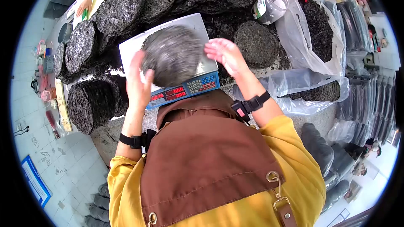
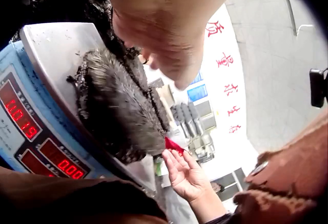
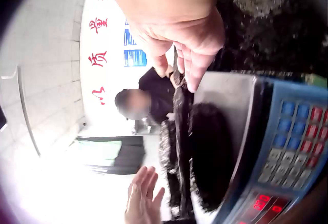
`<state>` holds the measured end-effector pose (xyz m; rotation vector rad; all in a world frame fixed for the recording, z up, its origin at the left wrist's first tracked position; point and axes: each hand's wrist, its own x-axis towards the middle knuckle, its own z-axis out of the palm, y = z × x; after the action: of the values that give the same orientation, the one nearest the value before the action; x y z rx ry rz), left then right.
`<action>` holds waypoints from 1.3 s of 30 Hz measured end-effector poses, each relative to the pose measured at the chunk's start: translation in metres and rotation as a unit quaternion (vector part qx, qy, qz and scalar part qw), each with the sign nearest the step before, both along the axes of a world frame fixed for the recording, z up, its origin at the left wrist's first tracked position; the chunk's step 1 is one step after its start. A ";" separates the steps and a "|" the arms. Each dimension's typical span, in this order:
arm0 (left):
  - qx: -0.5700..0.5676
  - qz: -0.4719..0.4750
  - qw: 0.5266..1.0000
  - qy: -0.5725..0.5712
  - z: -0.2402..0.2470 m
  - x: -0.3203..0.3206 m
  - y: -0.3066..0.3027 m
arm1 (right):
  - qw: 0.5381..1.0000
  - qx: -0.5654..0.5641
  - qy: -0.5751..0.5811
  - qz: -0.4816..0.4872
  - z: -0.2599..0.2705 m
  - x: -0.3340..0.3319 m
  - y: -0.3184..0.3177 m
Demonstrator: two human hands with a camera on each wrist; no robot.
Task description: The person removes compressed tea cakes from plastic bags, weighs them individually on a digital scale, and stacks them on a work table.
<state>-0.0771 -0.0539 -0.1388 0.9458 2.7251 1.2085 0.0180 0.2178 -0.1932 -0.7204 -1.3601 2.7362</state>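
A round cake of dried seaweed (image 1: pixel 172 54), blurred by motion, lies on the metal pan of a blue digital scale (image 1: pixel 202 83). The left wrist view shows it as a thick dark mass (image 2: pixel 118 111) over the pan. My left hand (image 1: pixel 139 84) is at the cake's left edge, thumb apart from the fingers. On the opposite side my right hand (image 1: pixel 225 54) is held beside the cake, its fingers extended toward it. The scale's red displays (image 2: pixel 18 111) are lit, with 0.00 readable on one of them.
More dark seaweed cakes (image 1: pixel 118 10) lean in rows behind and left of the scale. A clear plastic jar (image 1: pixel 271 6) and plastic bags (image 1: pixel 305 38) of seaweed stand at the right. Another person's hand (image 1: pixel 84 6) rests at the far left; a person in dark clothes (image 3: pixel 154 93) is beyond.
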 end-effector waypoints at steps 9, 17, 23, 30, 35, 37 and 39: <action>-0.212 -0.118 0.968 0.059 -0.004 0.010 -0.015 | 0.494 0.819 -0.240 0.164 -0.103 0.066 0.107; -0.149 0.029 0.988 0.028 0.013 0.008 -0.084 | 0.604 0.779 -0.165 0.016 -0.041 0.068 0.131; -0.038 0.109 0.993 0.001 -0.006 0.000 -0.115 | 0.834 0.366 0.058 -0.408 0.031 0.054 0.103; 0.180 -0.019 0.966 -0.182 0.013 -0.004 -0.076 | 0.901 0.317 0.145 -0.258 0.100 0.004 -0.006; 0.296 -0.065 0.933 -0.194 0.055 -0.003 0.008 | 0.797 0.565 0.214 -0.030 0.111 -0.034 -0.131; 0.343 -0.012 0.906 -0.250 0.059 -0.014 0.008 | 0.874 0.417 0.248 -0.035 0.118 -0.041 -0.136; 0.383 0.019 0.859 -0.338 0.061 -0.019 -0.009 | 0.912 0.329 0.234 -0.070 0.119 -0.040 -0.111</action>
<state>-0.0956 -0.0634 -0.0782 0.3267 1.7101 2.1751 -0.0215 0.1065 -0.0746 -0.0967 -1.8235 1.9333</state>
